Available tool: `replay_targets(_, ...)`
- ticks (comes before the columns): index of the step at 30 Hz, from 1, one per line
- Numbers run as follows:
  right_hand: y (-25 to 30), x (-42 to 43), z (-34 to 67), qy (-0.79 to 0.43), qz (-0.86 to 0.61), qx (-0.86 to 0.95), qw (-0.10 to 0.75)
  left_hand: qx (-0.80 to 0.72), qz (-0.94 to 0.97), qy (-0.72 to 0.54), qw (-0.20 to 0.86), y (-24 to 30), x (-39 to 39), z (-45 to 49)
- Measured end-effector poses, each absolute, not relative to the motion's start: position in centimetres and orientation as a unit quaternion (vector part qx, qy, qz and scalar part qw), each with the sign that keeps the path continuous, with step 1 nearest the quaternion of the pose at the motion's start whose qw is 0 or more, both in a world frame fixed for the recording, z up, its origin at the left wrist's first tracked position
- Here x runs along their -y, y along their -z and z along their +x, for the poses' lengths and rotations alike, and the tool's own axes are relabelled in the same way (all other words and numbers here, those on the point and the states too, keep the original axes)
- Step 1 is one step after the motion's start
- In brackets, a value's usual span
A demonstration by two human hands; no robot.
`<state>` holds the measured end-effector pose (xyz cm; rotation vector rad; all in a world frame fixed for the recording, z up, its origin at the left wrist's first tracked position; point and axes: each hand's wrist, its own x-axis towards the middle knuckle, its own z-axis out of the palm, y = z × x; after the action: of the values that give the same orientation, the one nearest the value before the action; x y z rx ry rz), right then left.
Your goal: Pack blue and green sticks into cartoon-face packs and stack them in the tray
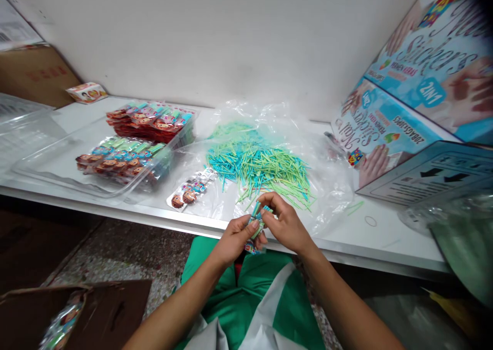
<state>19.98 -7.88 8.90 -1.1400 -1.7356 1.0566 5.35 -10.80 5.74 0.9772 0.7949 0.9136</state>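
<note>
Over the table's front edge, my left hand (pixel 235 237) is closed around a small printed packet (pixel 251 248) with its thumb across green sticks. My right hand (pixel 285 221) pinches the upper ends of the thin blue and green sticks (pixel 256 209), close against the left fingers. Part of the packet is hidden by both hands. Just beyond them, a loose heap of similar sticks (pixel 265 168) lies on a clear plastic bag (pixel 327 186). Several flat printed cards with cartoon figures (pixel 190 190) rest to the left of the heap.
Filled packets (pixel 119 160) lie stacked in a clear plastic tray (pixel 73 188) at left. Blue printed boxes (pixel 400 129) stand at right, near a rubber band (pixel 370 220). Below left, an open cardboard box (pixel 115 309) holds a packet. A white wall closes off the back.
</note>
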Motion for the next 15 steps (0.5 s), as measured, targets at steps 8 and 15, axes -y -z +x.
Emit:
replay_targets(8,-9.63,8.21,20.14,-0.393,-0.441,0.712,0.38,-0.349,0.446,-0.419,0.71,-5.41,10.73,5.07)
replay_targets(15,-9.57,7.79,20.11,-0.379,-0.456,0.71,0.38,-0.369,0.478,-0.402,0.688,-5.5,10.81,4.94)
